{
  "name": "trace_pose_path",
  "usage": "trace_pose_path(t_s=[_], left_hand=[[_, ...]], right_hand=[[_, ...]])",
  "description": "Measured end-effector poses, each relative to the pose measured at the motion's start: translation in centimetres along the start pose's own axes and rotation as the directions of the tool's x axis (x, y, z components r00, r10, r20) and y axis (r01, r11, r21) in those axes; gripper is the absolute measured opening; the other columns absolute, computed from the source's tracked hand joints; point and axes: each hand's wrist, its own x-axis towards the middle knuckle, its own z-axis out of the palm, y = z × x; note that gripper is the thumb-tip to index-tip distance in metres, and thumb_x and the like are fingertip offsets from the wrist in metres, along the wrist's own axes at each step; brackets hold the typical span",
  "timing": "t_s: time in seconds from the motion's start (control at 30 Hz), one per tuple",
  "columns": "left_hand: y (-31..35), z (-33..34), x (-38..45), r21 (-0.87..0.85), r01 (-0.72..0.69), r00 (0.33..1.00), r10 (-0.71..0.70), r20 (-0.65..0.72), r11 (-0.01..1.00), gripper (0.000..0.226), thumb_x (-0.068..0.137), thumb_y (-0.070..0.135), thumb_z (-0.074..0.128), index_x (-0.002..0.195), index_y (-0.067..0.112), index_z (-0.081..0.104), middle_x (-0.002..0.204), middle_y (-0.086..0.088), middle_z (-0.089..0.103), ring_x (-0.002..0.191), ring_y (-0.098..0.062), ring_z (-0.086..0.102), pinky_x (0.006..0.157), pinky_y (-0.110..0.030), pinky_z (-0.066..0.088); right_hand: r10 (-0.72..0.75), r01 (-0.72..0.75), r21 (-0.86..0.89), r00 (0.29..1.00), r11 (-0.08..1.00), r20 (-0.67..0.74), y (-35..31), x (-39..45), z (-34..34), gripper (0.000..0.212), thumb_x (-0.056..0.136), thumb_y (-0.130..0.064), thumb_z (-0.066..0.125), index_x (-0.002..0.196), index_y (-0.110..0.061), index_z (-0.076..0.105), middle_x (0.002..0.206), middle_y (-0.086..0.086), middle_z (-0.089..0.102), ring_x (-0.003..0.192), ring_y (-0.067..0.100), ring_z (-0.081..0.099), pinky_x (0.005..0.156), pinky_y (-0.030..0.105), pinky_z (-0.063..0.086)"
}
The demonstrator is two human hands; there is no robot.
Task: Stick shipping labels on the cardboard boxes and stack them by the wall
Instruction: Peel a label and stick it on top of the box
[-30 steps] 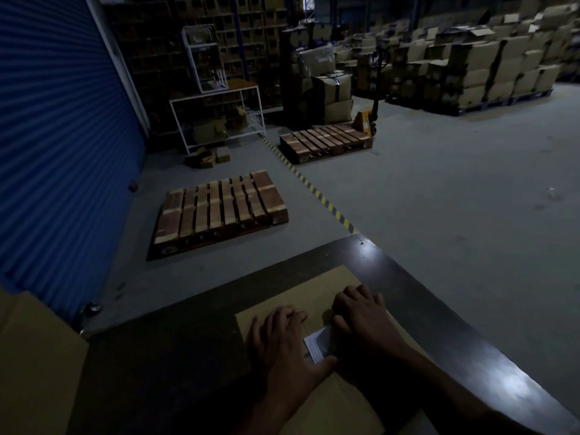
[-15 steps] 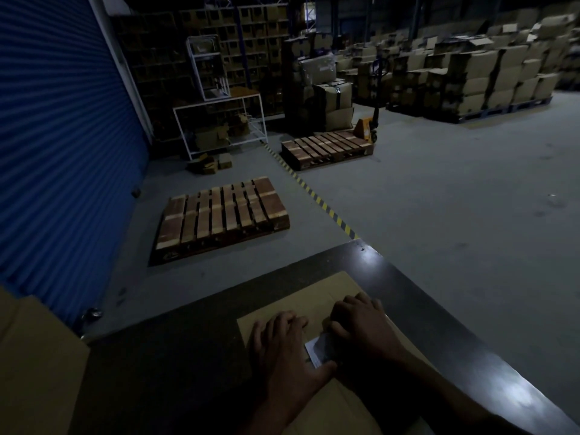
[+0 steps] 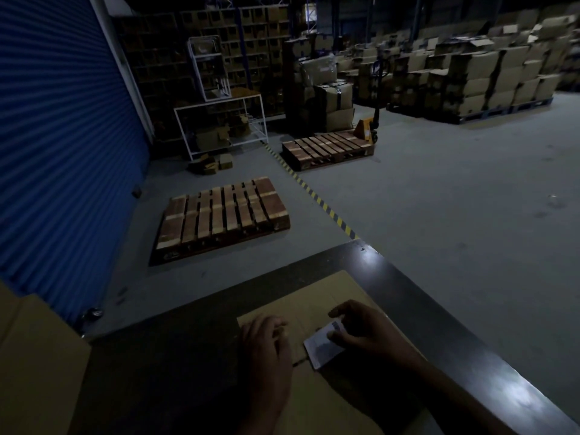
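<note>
A flat cardboard box (image 3: 317, 302) lies on the dark table (image 3: 439, 328) in front of me. A white shipping label (image 3: 318, 346) rests on its top, near the box's seam. My right hand (image 3: 361, 332) presses on the label, thumb on its face and fingers curved over its far edge. My left hand (image 3: 265, 346) lies flat on the cardboard just left of the label, fingers straight and together.
Another cardboard box (image 3: 34, 365) stands at the near left beside the blue roller door (image 3: 56, 146). Two wooden pallets (image 3: 219, 215) (image 3: 326, 147) lie on the floor beyond the table. A yellow-black floor stripe (image 3: 317, 199), a white rack (image 3: 219, 124) and several box stacks (image 3: 486, 80) stand farther back.
My right hand has shifted right and lifted its fingers, uncovering more of the label. My left hand has stayed on the cardboard.
</note>
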Motion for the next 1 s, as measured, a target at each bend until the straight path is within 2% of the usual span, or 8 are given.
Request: trace_pose_path(t_s=[0.2, 0.3, 0.4, 0.57, 0.7, 0.83, 0.9, 1.0], left_hand=[[-1.3, 0.0, -0.2, -0.059, 0.036, 0.999, -0.038, -0.032, 0.998, 0.032, 0.089, 0.017, 0.077, 0.089, 0.044, 0.06, 0.109, 0.022, 0.056, 0.11, -0.009, 0.057, 0.095, -0.043, 0.053], [-1.7, 0.1, -0.1, -0.064, 0.001, 0.999, -0.003, -0.038, 0.998, 0.028, 0.089, 0.018, 0.076, 0.09, 0.042, 0.062, 0.109, 0.024, 0.054, 0.109, -0.007, 0.057, 0.095, -0.044, 0.053], [-1.7, 0.1, -0.1, -0.067, -0.012, 0.999, 0.009, -0.034, 0.998, 0.029, 0.089, 0.018, 0.076, 0.089, 0.043, 0.061, 0.109, 0.024, 0.054, 0.109, -0.008, 0.057, 0.096, -0.044, 0.053], [-1.5, 0.3, -0.2, -0.064, 0.022, 0.999, -0.024, -0.026, 0.998, 0.03, 0.092, 0.024, 0.072, 0.086, 0.048, 0.057, 0.112, 0.02, 0.053, 0.118, -0.016, 0.057, 0.097, -0.049, 0.052], [-1.6, 0.2, -0.1, -0.061, -0.013, 0.999, 0.01, -0.04, 0.998, 0.026, 0.09, 0.022, 0.073, 0.087, 0.044, 0.059, 0.109, 0.021, 0.053, 0.11, -0.012, 0.057, 0.096, -0.047, 0.051], [-1.5, 0.1, 0.0, -0.053, -0.02, 0.999, 0.018, -0.041, 0.998, 0.02, 0.084, 0.029, 0.08, 0.088, 0.039, 0.062, 0.108, 0.02, 0.053, 0.108, -0.008, 0.052, 0.096, -0.042, 0.05], [-1.5, 0.2, 0.0, -0.045, -0.008, 0.999, 0.006, -0.04, 0.999, 0.021, 0.082, 0.033, 0.083, 0.087, 0.038, 0.062, 0.108, 0.019, 0.053, 0.109, -0.01, 0.052, 0.095, -0.041, 0.051], [-1.6, 0.3, 0.0, -0.041, 0.007, 1.0, -0.008, -0.025, 0.999, 0.022, 0.081, 0.034, 0.084, 0.087, 0.037, 0.063, 0.109, 0.017, 0.054, 0.112, -0.013, 0.054, 0.095, -0.045, 0.052]], right_hand=[[0.1, -0.07, 0.148, 0.973, 0.987, -0.209, 0.1, -1.6, 0.6, 0.006, 0.088, -0.023, 0.076, 0.091, -0.029, 0.075, 0.087, -0.021, 0.074, 0.082, -0.005, 0.07, 0.068, 0.011, 0.05], [0.16, -0.117, 0.161, 0.946, 0.98, -0.283, -0.6, -1.5, 1.2, 0.011, 0.088, -0.023, 0.076, 0.08, -0.03, 0.074, 0.078, -0.021, 0.073, 0.074, -0.006, 0.069, 0.063, 0.011, 0.049], [0.256, -0.196, 0.211, 0.915, 0.958, -0.312, -1.0, -0.5, 1.3, 0.01, 0.085, -0.019, 0.078, 0.084, -0.027, 0.072, 0.075, -0.012, 0.075, 0.069, -0.002, 0.069, 0.063, 0.02, 0.053], [0.369, -0.242, 0.383, 0.878, 0.891, -0.303, -1.5, 0.0, 1.6, 0.019, 0.082, -0.018, 0.08, 0.098, -0.023, 0.072, 0.079, -0.003, 0.077, 0.073, 0.007, 0.073, 0.064, 0.03, 0.06], [0.305, -0.156, 0.394, 0.886, 0.906, -0.35, -1.6, -0.8, 2.0, 0.02, 0.086, -0.017, 0.078, 0.104, -0.023, 0.073, 0.085, -0.005, 0.077, 0.08, 0.008, 0.073, 0.059, 0.016, 0.052], [0.267, -0.174, 0.333, 0.928, 0.927, -0.259, -1.7, -1.5, 1.3, 0.036, 0.079, -0.03, 0.085, 0.11, -0.032, 0.067, 0.084, -0.007, 0.076, 0.077, -0.001, 0.071, 0.061, 0.013, 0.051], [0.278, -0.215, 0.275, 0.936, 0.937, -0.215, -1.5, -1.7, 1.0, 0.036, 0.076, -0.035, 0.087, 0.107, -0.034, 0.068, 0.081, -0.008, 0.076, 0.076, -0.001, 0.071, 0.062, 0.013, 0.051], [0.26, -0.205, 0.321, 0.956, 0.925, -0.138, -1.6, -1.9, 0.5, 0.011, 0.077, -0.026, 0.086, 0.079, -0.025, 0.075, 0.073, -0.008, 0.076, 0.071, 0.003, 0.072, 0.065, 0.019, 0.051]])
